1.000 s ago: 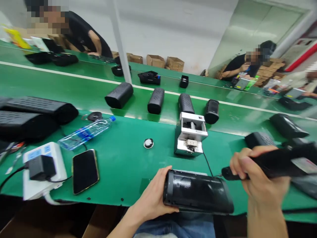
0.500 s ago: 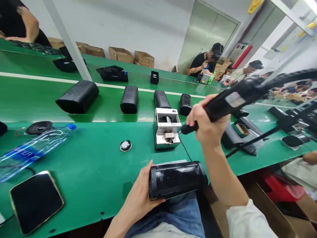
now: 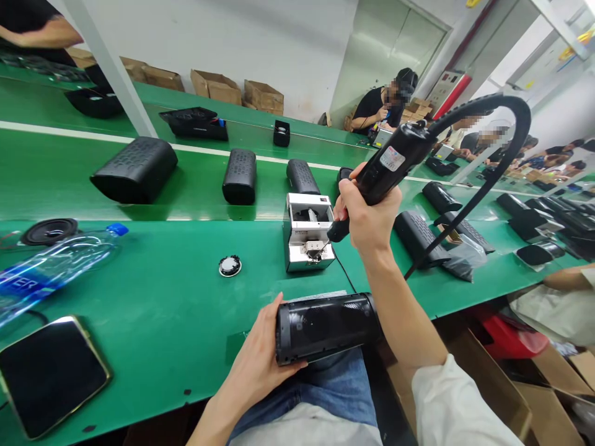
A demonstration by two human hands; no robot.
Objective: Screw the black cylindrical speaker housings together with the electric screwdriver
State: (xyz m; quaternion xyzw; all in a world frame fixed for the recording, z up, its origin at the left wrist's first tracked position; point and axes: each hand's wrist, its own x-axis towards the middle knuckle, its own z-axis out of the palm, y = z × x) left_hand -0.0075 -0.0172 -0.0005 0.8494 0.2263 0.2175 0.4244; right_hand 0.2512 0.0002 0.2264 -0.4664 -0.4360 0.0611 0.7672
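My left hand point(image 3: 263, 344) grips the left end of a black speaker point(image 3: 330, 328), which lies on its side at the table's front edge above my lap. Wrapped round a black electric screwdriver point(image 3: 379, 167), my right hand point(image 3: 367, 210) holds it tilted, with its tip down to the left. That tip is at the front of a white screw feeder point(image 3: 310, 232); whether a screw sits on it is too small to tell. From the screwdriver's top end a black cable loops to the right. My right forearm hides the speaker's right end.
A small round speaker driver point(image 3: 230, 266) lies left of the feeder. At the left are a plastic bottle point(image 3: 60, 272), a larger driver point(image 3: 50, 231) and a phone point(image 3: 53, 375). Several black speaker housings point(image 3: 139, 170) stand along the green line behind. Co-workers sit farther off.
My right hand has moved left and down, bringing the screwdriver's tip to the feeder's front. The screwdriver is more upright. My left hand still holds the speaker, and the view has shifted slightly.
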